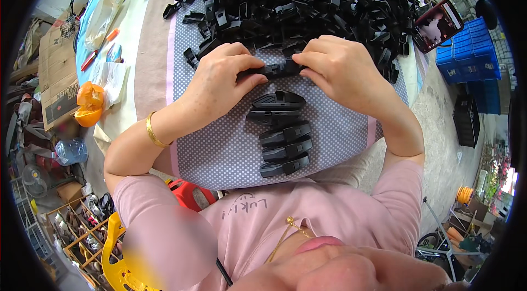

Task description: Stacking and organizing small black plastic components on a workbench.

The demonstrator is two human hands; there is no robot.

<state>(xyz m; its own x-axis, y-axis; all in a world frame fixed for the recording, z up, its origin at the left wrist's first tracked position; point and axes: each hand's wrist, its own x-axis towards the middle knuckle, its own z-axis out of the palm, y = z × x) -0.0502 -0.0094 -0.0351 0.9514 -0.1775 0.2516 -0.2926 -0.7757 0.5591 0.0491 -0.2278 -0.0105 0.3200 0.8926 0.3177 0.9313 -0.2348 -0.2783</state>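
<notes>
Black plastic clip (270, 69) pinched between left hand (217, 79) and right hand (340, 68), over dotted cloth (219, 154). Finished clips (281, 133) stacked near; loose heap (296, 0) far. Brown printed carton (56, 79) far left; blue crate (469, 52) right.

We hold one plastic clip (273, 68) between our left hand (219, 79) and right hand (340, 68). Nearer us than this grip, a row of assembled clips (282, 134) lies on the surface (219, 148); beyond it, the clip heap (296, 0); far right, a phone (437, 24).
</notes>
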